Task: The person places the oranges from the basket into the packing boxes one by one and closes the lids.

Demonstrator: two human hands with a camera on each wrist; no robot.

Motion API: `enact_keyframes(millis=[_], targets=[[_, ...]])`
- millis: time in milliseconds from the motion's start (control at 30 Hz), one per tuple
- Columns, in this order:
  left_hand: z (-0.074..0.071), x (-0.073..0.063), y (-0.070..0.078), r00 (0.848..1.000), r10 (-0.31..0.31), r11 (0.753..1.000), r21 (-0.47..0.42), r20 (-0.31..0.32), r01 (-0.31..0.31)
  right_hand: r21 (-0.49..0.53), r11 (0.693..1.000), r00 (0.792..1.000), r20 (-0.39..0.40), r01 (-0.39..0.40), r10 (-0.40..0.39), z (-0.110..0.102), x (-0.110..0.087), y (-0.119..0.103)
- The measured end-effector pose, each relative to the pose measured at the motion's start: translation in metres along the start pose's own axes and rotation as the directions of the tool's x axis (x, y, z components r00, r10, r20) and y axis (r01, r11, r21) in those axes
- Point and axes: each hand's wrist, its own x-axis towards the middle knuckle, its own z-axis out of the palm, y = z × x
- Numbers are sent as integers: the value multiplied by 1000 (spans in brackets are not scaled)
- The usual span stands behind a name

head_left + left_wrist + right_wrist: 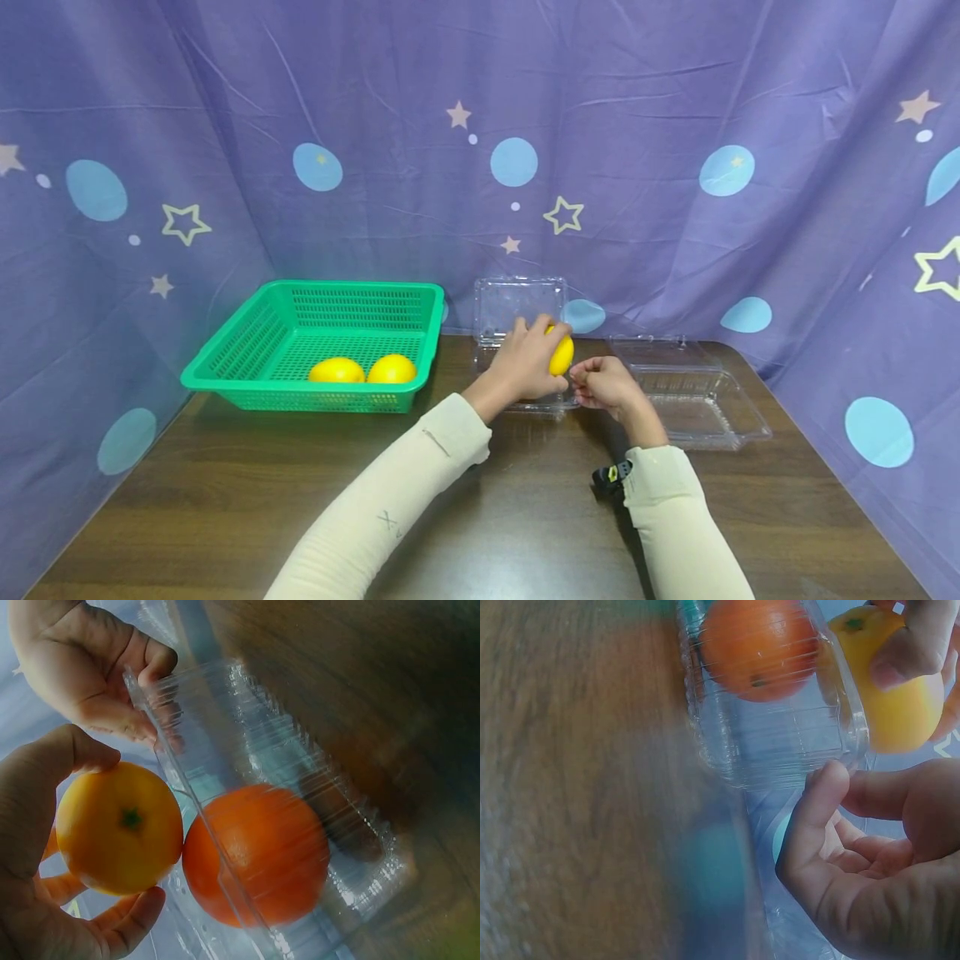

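Observation:
My left hand holds a yellow lemon by its sides, fingers curled round it. In the left wrist view the lemon shows its green stem end. It is at the rim of a clear plastic clamshell container, whose lid stands raised behind. Inside that container sits an orange, also in the right wrist view; my left hand hides it from the head camera. My right hand pinches the container's rim at a corner, between thumb and forefinger.
A green basket stands at the left with two lemons in it. On the right lies another clear clamshell container, lid open. A purple curtain hangs behind the wooden table.

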Motion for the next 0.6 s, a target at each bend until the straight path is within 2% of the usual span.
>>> enact_keyframes(millis=[200,367,600], targets=[[3,0,0,1000,14,1000,3,15,-14,-3,1000,1000,0,-4,4,0,1,-1],[7,-1,-2,998,5,1000,13,58,-6,23,1000,1000,15,-15,15,0,2,-2],[10,-1,-2,994,13,999,31,111,-16,7,1000,1000,6,-26,26,-2,1,-1]])
